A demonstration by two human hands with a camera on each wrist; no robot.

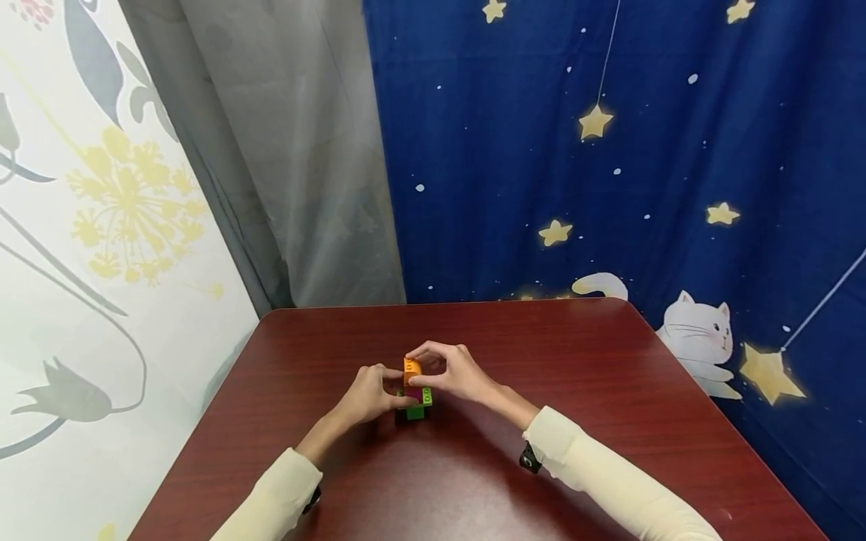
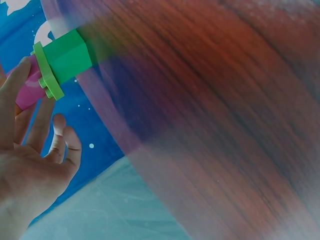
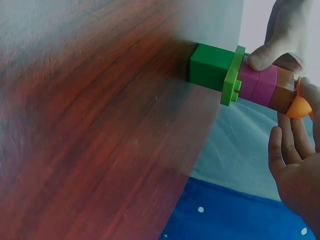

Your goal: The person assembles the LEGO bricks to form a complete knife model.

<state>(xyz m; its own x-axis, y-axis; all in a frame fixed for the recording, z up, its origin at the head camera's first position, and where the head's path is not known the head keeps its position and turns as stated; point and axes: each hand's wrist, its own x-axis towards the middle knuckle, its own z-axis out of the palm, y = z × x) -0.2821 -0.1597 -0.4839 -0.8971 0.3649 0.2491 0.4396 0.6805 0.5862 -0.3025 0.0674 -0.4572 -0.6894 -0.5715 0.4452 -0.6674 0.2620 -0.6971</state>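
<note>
A small tower of toy building bricks stands on the table between both hands. Its base is a green brick [image 3: 210, 66], topped by a wider lime-green plate [image 3: 230, 82] with studs at its ends. Above come magenta bricks [image 3: 258, 82], then a brown brick [image 3: 281, 94]. An orange rounded brick [image 3: 299, 107] forms the top. My left hand [image 1: 365, 394] holds the magenta part from the left, thumb and fingers on opposite sides. From the right, my right hand [image 1: 460, 372] pinches the orange brick between thumb and fingertips. Fingers partly hide the upper bricks in the head view.
The tower stands on a dark red wood-grain table [image 1: 575, 376]. Behind it hang a grey curtain [image 1: 304, 150] and a blue star-patterned curtain [image 1: 487, 150]. A white wall [image 1: 68, 300] with flower prints rises along the left side.
</note>
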